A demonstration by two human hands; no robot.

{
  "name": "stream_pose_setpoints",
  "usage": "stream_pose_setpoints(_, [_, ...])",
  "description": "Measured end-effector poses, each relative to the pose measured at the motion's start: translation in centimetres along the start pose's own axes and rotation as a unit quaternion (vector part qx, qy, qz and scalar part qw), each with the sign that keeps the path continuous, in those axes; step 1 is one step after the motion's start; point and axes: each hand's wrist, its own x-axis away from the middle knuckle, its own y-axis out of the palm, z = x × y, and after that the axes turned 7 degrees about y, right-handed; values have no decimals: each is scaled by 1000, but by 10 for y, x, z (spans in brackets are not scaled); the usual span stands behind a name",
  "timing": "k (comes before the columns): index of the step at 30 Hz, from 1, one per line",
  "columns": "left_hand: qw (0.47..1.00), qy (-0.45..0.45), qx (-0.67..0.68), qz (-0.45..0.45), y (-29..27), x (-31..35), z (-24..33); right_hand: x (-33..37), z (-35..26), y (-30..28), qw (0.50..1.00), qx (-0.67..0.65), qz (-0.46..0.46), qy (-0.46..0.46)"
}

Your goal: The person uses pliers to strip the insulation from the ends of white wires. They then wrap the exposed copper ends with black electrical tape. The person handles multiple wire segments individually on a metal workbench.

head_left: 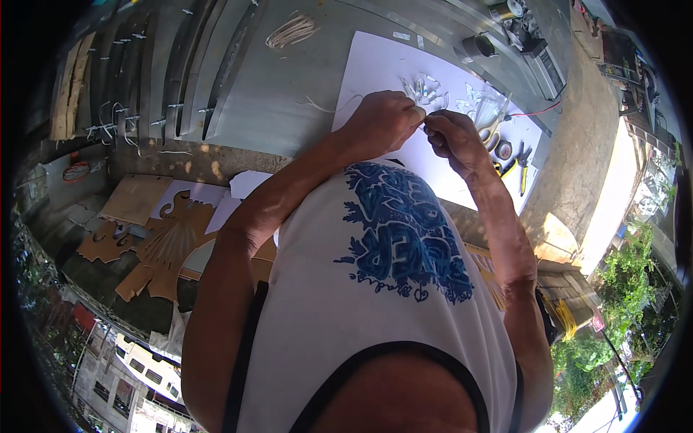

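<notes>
My left hand (pixel 386 124) and my right hand (pixel 458 142) meet above a white sheet (pixel 368 61) on the grey table. Both are closed, fingertips pinched almost together. Whatever sits between them is too small to make out; something pale shows at the left fingertips. A thin white wire (pixel 328 110) runs from the table toward my left hand, its end hidden behind that hand. Just beyond the fingers lie clear plastic pieces (pixel 424 90). Beside my right hand are scissors (pixel 491 136) with yellow-and-black handles, a black tape roll (pixel 503 149) and yellow-and-black pliers (pixel 522 167).
A coil of pale wire (pixel 291 32) lies at the table's far side. Long dark curved strips (pixel 191 68) fill the left. A dark box-shaped device (pixel 545 66) and a dark cup-like container (pixel 478 47) stand far right. Brown ornamental cutouts (pixel 170 242) lie below the table's near edge.
</notes>
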Motion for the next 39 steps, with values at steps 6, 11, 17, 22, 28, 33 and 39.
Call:
stream_pose_setpoints(6, [995,-47,71,47,1,3,2,12,-2,9,999,-47,20,6])
stream_pose_setpoints(11, [975,-161,124,92,-2,4,-2,27,1,24,947,229,170,-151])
stream_pose_setpoints(17, [973,-166,134,92,-7,-2,1,15,17,36,917,243,209,-238])
stream_pose_setpoints(22, [960,-212,161,86,-10,-4,3,13,21,45,914,204,230,-263])
stream_pose_setpoints(28, [865,-321,362,132,-12,-7,0,13,30,55,731,410,226,-495])
stream_pose_setpoints(33, [840,-333,415,110,-19,-5,-6,23,15,48,763,392,144,-493])
stream_pose_setpoints(39, [802,-332,492,72,-30,-7,0,14,-6,25,610,456,236,-603])
